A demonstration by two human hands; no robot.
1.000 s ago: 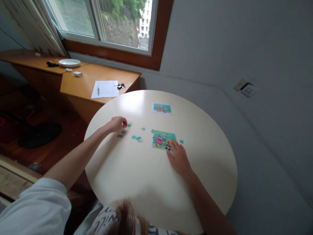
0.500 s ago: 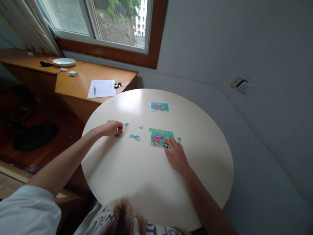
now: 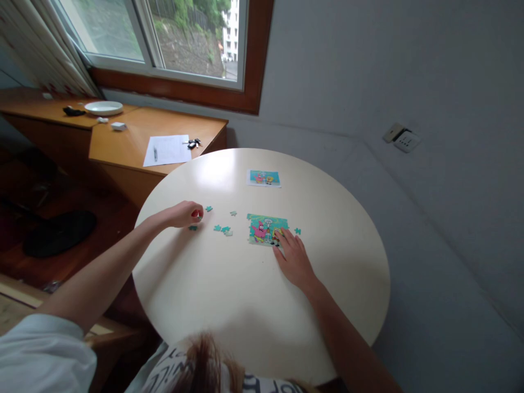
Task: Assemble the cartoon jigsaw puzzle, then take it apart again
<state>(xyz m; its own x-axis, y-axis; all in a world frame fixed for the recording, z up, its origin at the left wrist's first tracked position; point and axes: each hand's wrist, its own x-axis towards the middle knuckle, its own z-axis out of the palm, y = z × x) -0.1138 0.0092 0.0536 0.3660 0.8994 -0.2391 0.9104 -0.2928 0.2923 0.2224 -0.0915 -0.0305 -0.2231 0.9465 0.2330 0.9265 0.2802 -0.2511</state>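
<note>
A partly built cartoon jigsaw puzzle [image 3: 264,228] lies near the middle of a round cream table [image 3: 245,305]. My right hand [image 3: 292,260] rests flat on the table with fingers spread, fingertips on the puzzle's lower right corner. My left hand [image 3: 184,214] reaches left, its fingers curled in a pinch over loose teal puzzle pieces [image 3: 221,228]; one teal piece seems to be at its fingertips. One more piece [image 3: 297,231] lies right of the puzzle. A small reference picture [image 3: 264,178] lies farther back.
A wooden desk [image 3: 123,144] stands behind the table under the window, with a paper sheet and pen [image 3: 166,149], keys [image 3: 191,143] and a white plate [image 3: 103,107]. A wall socket [image 3: 400,138] is at the right. A dark object [image 3: 59,232] lies on the floor at left.
My left hand has drawn slightly back toward me over the loose pieces. My right hand stays on the puzzle's corner. The view has shifted a little.
</note>
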